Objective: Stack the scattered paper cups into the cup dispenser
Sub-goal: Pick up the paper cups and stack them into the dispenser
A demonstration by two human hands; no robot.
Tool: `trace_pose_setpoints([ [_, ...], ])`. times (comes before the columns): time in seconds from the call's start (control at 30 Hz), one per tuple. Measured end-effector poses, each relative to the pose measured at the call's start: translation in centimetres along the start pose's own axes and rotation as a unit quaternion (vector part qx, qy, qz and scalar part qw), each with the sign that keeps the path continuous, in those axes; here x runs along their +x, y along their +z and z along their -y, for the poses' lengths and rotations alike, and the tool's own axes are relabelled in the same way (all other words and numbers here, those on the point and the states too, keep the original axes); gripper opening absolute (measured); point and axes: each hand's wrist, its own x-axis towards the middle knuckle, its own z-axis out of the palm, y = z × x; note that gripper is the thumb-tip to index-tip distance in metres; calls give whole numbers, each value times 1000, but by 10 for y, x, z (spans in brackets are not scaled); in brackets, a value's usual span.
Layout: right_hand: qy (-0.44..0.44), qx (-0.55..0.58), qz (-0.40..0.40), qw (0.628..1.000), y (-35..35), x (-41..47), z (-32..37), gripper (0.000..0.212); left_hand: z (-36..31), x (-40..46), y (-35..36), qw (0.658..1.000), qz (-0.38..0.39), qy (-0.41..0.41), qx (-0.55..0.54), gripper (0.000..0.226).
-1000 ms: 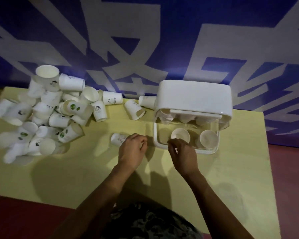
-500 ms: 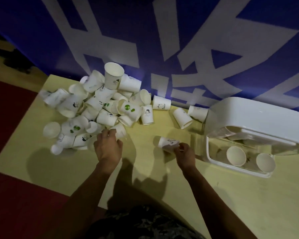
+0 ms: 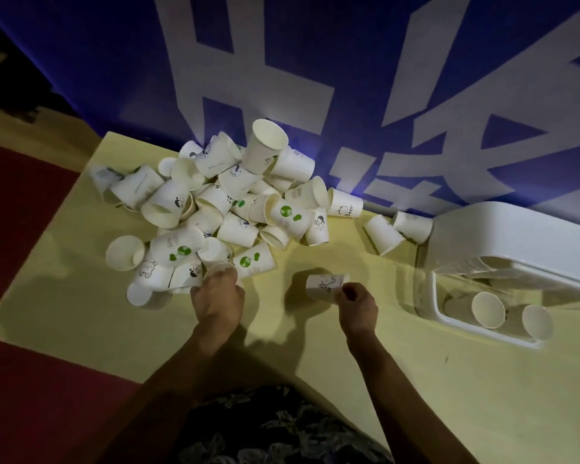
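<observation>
Toward the table's far edge a big cup pile remains, few in the dispenser, my left hand and right hand each pinching one cup

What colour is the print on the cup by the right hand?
Black line drawing on a white cup, seen in the head view.

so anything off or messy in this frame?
Yes. The paper cups lie in a jumbled heap at the table's far left, most tipped on their sides. Two cups lie toppled beside the cup dispenser, and the cups inside it lie loose, not nested.
</observation>
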Motion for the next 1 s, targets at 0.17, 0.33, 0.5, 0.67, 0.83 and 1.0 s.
trace_pose_setpoints([
  [0.17, -64, -4, 1, 998, -7, -22, 5, 3, -2, -13, -5, 998, -22, 39, -49, 5],
  [0.33, -140, -15, -33, 990, -30, -40, 4, 5, -23, -28, -9, 983, -48, 109, -139, 10],
  [0.5, -241, -43, -78, 967, -64, -55, 2, 9, -53, -43, -12, 947, -46, 204, -244, 10],
  [0.67, -316, -101, -138, 933, -107, -58, -1, 14, -95, -63, -20, 923, -61, 280, -258, 10],
  [0.83, -330, -103, -156, 925, -154, -51, -15, 15, -147, -88, -25, 911, -68, 309, -265, 6],
  [1.0, -330, -90, -163, 925, -210, -36, -37, 17, -210, -121, -24, 903, -74, 331, -264, 7],
])
